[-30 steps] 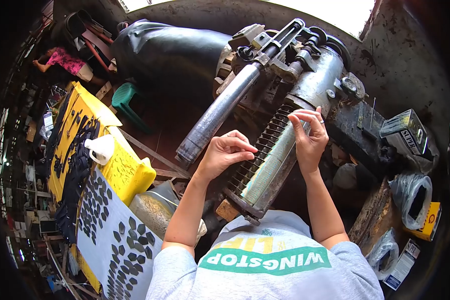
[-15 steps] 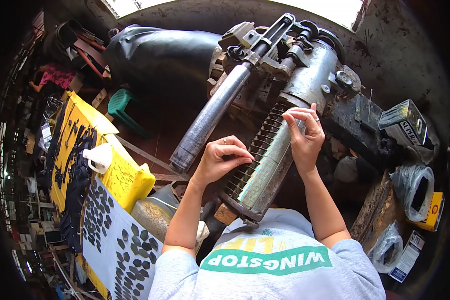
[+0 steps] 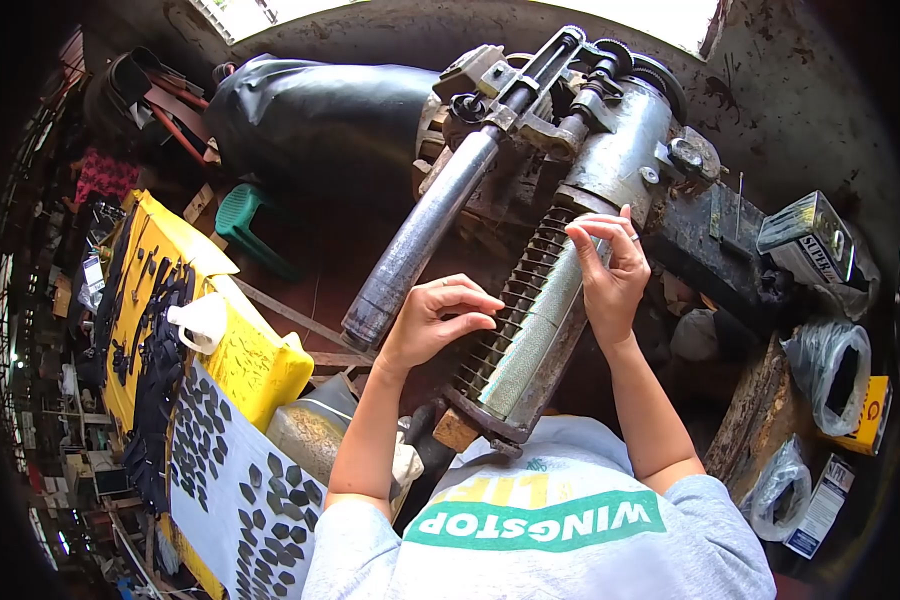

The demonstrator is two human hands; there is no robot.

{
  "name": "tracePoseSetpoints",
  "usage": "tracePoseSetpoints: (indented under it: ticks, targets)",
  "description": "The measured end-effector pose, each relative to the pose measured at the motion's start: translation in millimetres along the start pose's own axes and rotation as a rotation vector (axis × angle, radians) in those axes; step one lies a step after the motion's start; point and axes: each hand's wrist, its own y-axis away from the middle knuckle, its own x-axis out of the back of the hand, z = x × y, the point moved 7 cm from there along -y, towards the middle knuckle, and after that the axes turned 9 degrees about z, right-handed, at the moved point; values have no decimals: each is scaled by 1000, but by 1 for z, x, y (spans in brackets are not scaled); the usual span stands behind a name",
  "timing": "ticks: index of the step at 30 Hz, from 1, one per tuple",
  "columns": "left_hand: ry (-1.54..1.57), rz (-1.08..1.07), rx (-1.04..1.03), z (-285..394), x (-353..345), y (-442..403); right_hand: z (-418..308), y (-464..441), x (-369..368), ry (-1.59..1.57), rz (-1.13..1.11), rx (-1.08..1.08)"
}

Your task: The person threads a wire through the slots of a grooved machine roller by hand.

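My left hand (image 3: 435, 322) is beside a row of thin dark ribs (image 3: 502, 320), thumb and forefinger slightly apart. Nothing shows between its fingertips. The ribs run along the cylindrical arm of a metal machine (image 3: 610, 150), next to a pale, finely textured strip (image 3: 532, 355). Over the upper end of that strip is my right hand (image 3: 610, 270), its thumb and forefinger pinched together. Whatever they hold, if anything, is too small to make out. A smooth steel roller (image 3: 425, 235) slants down left of the ribs.
On the left, a yellow-covered surface (image 3: 255, 365) carries black strips, a white jug (image 3: 200, 320) and a pale sheet (image 3: 210, 525) with many dark pieces. A green stool (image 3: 245, 215) stands behind. At right are a SUPER tin (image 3: 810, 245), plastic-wrapped rolls (image 3: 830, 365) and a yellow box (image 3: 865, 415).
The left thumb and forefinger have parted from a pinch, and that hand has drawn slightly left from the ribs. My right hand stays nearly still.
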Motion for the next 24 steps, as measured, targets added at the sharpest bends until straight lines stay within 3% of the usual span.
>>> tracePoseSetpoints:
  ticks: [3, 18, 24]
  targets:
    - [-224, -53, -171, 13, -9, -3, 1, 1, 0, 4, -1, -5]
    - [-367, -116, -317, 24, -10, -5, 1, 1, 0, 10, -4, -3]
    - [-347, -117, -249, 27, -15, -9, -1, 0, 0, 10, -5, -1]
